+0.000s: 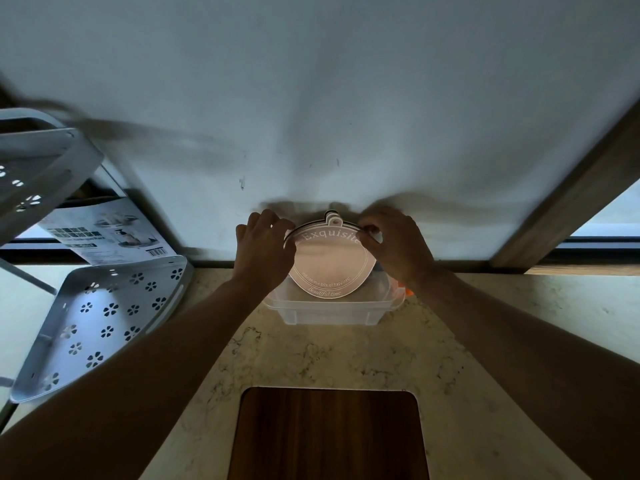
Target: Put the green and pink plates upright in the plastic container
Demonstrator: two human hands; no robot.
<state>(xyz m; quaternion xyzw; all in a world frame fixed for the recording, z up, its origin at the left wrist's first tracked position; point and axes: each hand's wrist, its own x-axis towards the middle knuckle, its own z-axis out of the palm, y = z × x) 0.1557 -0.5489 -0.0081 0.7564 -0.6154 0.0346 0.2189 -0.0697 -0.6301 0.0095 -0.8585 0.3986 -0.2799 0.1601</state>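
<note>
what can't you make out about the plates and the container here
- Green plate: head view shows only dark rims behind the pink plate, colour unreadable in dim light.
- Plastic container floor: hidden by the pink plate.
- Left hand and right hand fingers: tips hidden behind the plate edges.

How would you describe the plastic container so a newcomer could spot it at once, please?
On the marble counter, against the wall, beyond the wooden board, sits the plastic container. It is the only clear tub, and a pink plate stands upright in it.
</note>
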